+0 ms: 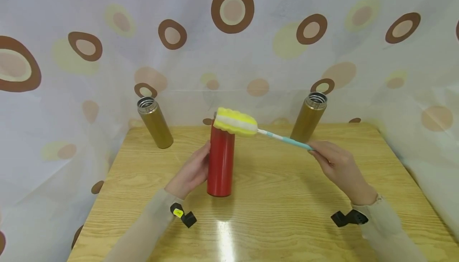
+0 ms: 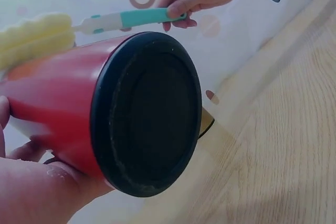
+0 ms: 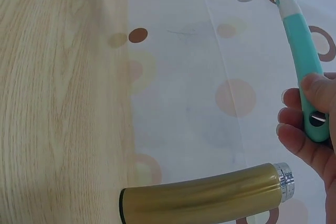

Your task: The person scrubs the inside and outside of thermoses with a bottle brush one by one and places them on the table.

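Your left hand (image 1: 190, 172) is wrapped round the side of the tall red cylindrical metal flask (image 1: 220, 160), fingers curled behind it, steadying it upright near the middle of the pale wood-grain desk (image 1: 287, 206). Your right hand (image 1: 335, 164) pinches the far end of the teal plastic handle of the bottle brush with the yellow-and-white sponge head (image 1: 236, 121), thumb and fingers closed on the grip. That sponge head sits right at the flask's mouth, laid across the rim rather than down inside, so by my read the cleaning has barely started: flask held, brush lined up, the plunge into the flask not yet made. From your left wrist you get the flask's black round base (image 2: 147, 114) filling the view, with the brush above it. Further back, two olive-gold metal flasks stand open-topped, one at the back left (image 1: 155, 123) and one at the back right (image 1: 310, 117), well apart from your hands and untouched. Behind it all hangs a white curtain with brown and yellow rings (image 1: 232, 9). Now the blind spots: the sponge covers the red flask's opening, so you cannot tell whether any of it has entered; your left fingertips are hidden behind the flask; whether any flask holds water is not visible; and no lids are in sight anywhere.
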Demonstrator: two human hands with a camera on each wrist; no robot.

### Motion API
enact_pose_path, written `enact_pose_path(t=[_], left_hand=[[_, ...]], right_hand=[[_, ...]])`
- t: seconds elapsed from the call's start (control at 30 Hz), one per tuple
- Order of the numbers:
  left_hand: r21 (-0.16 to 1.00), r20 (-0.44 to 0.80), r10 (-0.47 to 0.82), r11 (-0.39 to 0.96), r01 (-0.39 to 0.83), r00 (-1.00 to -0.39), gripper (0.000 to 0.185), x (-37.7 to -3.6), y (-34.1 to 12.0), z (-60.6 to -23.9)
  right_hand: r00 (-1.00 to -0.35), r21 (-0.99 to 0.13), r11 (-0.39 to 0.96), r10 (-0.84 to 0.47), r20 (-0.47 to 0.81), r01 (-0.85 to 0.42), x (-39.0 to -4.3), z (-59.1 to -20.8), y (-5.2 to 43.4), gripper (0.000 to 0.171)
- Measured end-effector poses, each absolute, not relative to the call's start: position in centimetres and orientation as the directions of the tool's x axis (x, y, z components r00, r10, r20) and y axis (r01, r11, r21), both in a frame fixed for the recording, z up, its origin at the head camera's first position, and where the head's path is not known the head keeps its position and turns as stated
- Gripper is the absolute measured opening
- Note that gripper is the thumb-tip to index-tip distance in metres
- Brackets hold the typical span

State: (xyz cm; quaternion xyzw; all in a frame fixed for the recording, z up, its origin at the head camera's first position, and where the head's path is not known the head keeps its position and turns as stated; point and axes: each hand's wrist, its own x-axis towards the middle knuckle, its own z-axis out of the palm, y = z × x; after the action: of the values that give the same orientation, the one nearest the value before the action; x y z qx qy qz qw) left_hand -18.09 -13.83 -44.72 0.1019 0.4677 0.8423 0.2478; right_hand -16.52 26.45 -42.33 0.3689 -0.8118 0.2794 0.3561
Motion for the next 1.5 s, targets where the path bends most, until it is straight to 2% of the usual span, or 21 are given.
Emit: enact_pose_path(t=[0.4,0.67,0.93,1.27,1.4,1.5], left_hand=[[0.813,-0.069,0.504,-0.472,-0.342,-0.861,0.043,-18.9,-13.0,-43.7],[0.75,-0.134,0.446,-0.538,-0.385,-0.885,0.044,-19.4,-12.7,-43.4],[0.734,-0.094,0.415,-0.585,-0.345,-0.905,0.045,-20.4,-13.0,-43.0],[0.602,-0.107,0.408,-0.699,-0.386,-0.907,0.054,-21.2,-14.1,-42.8],[0.629,-0.132,0.403,-0.672,-0.391,-0.905,0.055,-21.2,-14.1,-43.1],[0.686,-0.157,0.397,-0.615,-0.389,-0.904,0.053,-21.1,-14.0,-43.5]], right_hand=[[-0.464,-0.195,0.551,-0.404,0.788,-0.811,-16.6,-42.4,26.6,0.045],[-0.445,-0.163,0.543,-0.441,0.78,-0.824,-16.4,-42.7,26.7,0.045],[-0.446,-0.178,0.506,-0.478,0.756,-0.844,-16.4,-42.9,26.9,0.045],[-0.44,-0.231,0.41,-0.546,0.713,-0.882,-16.3,-43.1,27.2,0.04],[-0.44,-0.24,0.403,-0.536,0.72,-0.883,-16.5,-42.9,27.2,0.04],[-0.463,-0.242,0.444,-0.504,0.729,-0.863,-16.5,-42.7,27.2,0.043]])
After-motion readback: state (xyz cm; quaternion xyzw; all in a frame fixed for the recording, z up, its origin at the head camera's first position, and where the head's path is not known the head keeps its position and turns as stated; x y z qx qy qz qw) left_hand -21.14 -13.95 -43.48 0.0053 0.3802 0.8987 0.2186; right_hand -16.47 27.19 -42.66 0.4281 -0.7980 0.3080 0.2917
